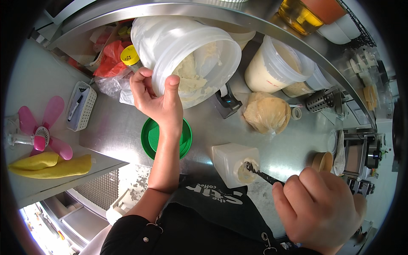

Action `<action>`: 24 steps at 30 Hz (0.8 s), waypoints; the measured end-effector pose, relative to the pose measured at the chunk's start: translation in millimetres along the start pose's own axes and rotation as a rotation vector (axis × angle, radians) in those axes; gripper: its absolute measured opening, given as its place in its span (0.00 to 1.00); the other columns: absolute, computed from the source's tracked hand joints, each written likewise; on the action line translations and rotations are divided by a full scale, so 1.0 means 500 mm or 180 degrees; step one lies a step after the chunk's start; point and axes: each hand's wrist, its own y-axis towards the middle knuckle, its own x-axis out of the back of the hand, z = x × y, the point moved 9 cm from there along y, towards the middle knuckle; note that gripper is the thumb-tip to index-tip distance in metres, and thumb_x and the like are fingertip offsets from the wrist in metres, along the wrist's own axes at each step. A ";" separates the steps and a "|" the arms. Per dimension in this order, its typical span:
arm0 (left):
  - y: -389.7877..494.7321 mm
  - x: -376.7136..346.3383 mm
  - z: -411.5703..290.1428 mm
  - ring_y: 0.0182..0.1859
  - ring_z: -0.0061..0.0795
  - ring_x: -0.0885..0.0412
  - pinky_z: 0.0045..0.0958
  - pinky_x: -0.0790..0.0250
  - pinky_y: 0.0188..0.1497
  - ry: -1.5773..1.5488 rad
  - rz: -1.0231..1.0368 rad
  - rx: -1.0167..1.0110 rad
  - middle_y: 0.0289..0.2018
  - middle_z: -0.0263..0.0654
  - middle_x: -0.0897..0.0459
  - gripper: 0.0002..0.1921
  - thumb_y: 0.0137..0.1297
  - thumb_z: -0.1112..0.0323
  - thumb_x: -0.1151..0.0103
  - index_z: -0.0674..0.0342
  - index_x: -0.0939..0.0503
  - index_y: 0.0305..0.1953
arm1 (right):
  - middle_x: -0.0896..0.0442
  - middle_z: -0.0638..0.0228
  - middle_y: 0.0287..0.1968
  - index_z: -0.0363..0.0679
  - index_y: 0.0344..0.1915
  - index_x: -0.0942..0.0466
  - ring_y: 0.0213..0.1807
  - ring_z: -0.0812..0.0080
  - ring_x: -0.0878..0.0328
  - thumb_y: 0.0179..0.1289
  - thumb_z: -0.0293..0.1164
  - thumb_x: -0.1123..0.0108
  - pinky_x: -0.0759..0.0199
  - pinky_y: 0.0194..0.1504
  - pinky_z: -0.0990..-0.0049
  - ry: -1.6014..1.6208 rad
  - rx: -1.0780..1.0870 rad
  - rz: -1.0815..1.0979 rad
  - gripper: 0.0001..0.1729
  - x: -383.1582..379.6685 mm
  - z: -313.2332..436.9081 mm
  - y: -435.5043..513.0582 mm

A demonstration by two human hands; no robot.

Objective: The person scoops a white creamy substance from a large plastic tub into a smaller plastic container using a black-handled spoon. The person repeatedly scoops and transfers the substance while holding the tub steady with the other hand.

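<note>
My left hand (157, 105) grips the rim of a large translucent plastic tub (159, 38), thumb inside the mouth and fingers outside. The tub is tilted with its mouth towards me, and a thick pale cream-coloured paste (188, 75) clings inside. In my right hand (318, 204) is a black-handled utensil (269, 178). Its smeared end reaches into the mouth of a square-sided translucent plastic container (228, 159), which is tilted against the counter's front edge by my apron. Residue coats that mouth. Beneath my left forearm lies a round green lid (149, 138).
On the steel counter (111, 127) are a bag of tan powder (267, 111), a black tape dispenser (227, 103) and another tub (271, 68). A steel shelf edge (197, 10) overhangs. At left are a pink fan (43, 134), a yellow cloth (51, 165) and a white basket (83, 110).
</note>
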 end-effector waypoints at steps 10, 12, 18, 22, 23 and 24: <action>0.001 -0.001 0.003 0.30 0.15 0.38 0.15 0.43 0.32 -0.0148 -0.0035 0.0017 0.32 0.28 0.34 0.29 0.47 0.48 0.28 0.65 0.30 0.37 | 0.41 0.71 0.21 0.40 0.17 0.32 0.25 0.75 0.40 0.37 0.25 0.44 0.47 0.21 0.81 0.0082 0.0873 -0.0240 0.05 0.027 0.019 -0.038; 0.001 -0.001 0.003 0.30 0.15 0.38 0.15 0.43 0.32 -0.0168 -0.0053 0.0008 0.32 0.28 0.34 0.29 0.46 0.48 0.28 0.65 0.30 0.37 | 0.40 0.71 0.21 0.39 0.18 0.30 0.26 0.76 0.40 0.38 0.24 0.44 0.47 0.20 0.82 0.0110 0.0907 -0.0077 0.04 0.035 0.019 -0.037; 0.003 0.002 0.004 0.30 0.16 0.38 0.16 0.42 0.33 -0.0031 0.0026 0.0028 0.32 0.28 0.35 0.29 0.46 0.49 0.28 0.65 0.31 0.38 | 0.30 0.67 0.26 0.34 0.27 0.23 0.30 0.71 0.30 0.36 0.24 0.42 0.40 0.21 0.80 0.0539 0.0228 0.0127 0.12 0.073 0.002 -0.022; 0.002 0.002 0.008 0.32 0.17 0.37 0.17 0.41 0.35 -0.0019 0.0046 0.0105 0.33 0.29 0.34 0.30 0.46 0.48 0.28 0.65 0.31 0.37 | 0.28 0.66 0.27 0.34 0.30 0.23 0.28 0.68 0.28 0.36 0.24 0.41 0.39 0.21 0.78 0.0113 0.0863 0.0420 0.14 0.095 0.012 -0.018; 0.002 0.001 0.009 0.32 0.18 0.36 0.18 0.40 0.36 -0.0038 0.0029 0.0116 0.33 0.30 0.34 0.30 0.46 0.48 0.28 0.65 0.31 0.37 | 0.29 0.66 0.27 0.34 0.31 0.23 0.27 0.68 0.28 0.36 0.24 0.41 0.39 0.20 0.77 0.0122 0.0979 0.0383 0.15 0.105 0.011 -0.019; 0.002 0.001 0.010 0.33 0.19 0.36 0.18 0.39 0.37 -0.0076 0.0035 0.0119 0.33 0.30 0.33 0.30 0.46 0.48 0.28 0.65 0.31 0.37 | 0.29 0.66 0.26 0.34 0.32 0.23 0.26 0.68 0.29 0.36 0.24 0.40 0.39 0.20 0.77 0.0134 0.1091 0.0348 0.16 0.114 0.011 -0.022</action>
